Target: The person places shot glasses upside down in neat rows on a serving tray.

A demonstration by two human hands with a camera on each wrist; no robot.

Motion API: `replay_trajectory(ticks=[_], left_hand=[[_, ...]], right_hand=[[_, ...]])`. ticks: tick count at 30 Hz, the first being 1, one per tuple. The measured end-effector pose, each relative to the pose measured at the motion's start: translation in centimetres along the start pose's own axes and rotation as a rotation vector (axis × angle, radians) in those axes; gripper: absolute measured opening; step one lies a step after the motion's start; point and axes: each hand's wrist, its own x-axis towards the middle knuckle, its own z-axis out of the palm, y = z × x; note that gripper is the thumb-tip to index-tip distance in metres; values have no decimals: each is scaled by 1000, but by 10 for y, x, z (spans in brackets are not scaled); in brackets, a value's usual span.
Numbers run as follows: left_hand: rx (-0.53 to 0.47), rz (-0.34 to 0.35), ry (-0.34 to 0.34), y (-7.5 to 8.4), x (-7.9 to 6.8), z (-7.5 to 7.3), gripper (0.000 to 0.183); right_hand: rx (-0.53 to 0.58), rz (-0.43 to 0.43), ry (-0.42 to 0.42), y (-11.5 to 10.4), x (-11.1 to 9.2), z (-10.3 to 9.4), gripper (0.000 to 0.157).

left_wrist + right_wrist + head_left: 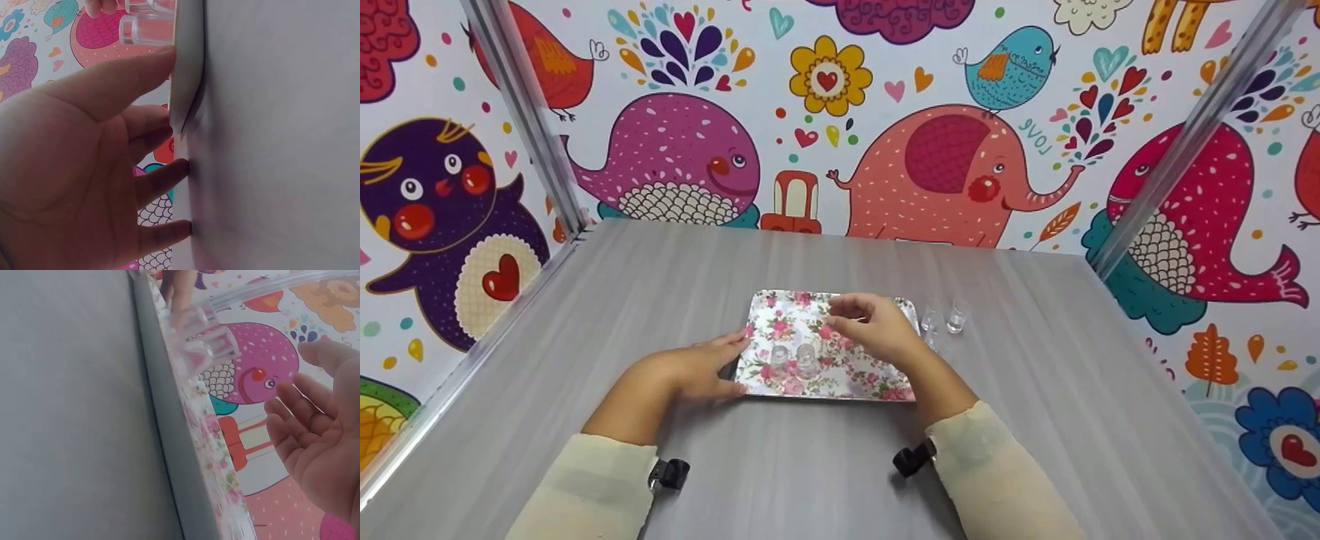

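A rectangular floral-patterned tray lies on the table. Two small clear shot glasses stand toward its left front, the left glass beside the right glass. My left hand rests at the tray's left side; in the left wrist view its thumb and forefinger touch the tray's edge, and its other fingers spread toward the table. Over the tray's right half hovers my right hand, its loosely bent fingers holding nothing in the right wrist view.
Just right of the tray, on the grey table, stand a clear shot glass and other small clear glasses, partly hard to make out. Behind the table rises a wall printed with cartoon animals, with metal posts at the corners.
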Motion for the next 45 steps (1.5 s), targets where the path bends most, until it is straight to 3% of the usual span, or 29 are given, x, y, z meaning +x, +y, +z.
replay_trajectory(ticks=[11,20,32,38,45], left_hand=[[-10,-7,-7,0,1,2,87],[-1,-3,-2,-1,-1,3,87],[0,-21,-16,1,2,1,87],[-7,-19,-13,1,2,1,87],[2,-24,-13,0,2,0,87]], right_hand=[[31,-7,140,13,-9,-46,44],[26,89,235,29,-20,-79,55],[-4,141,337,54,-30,-118,49],[-11,161,389,63,-34,-134,51],[31,226,383,76,-34,-141,60]])
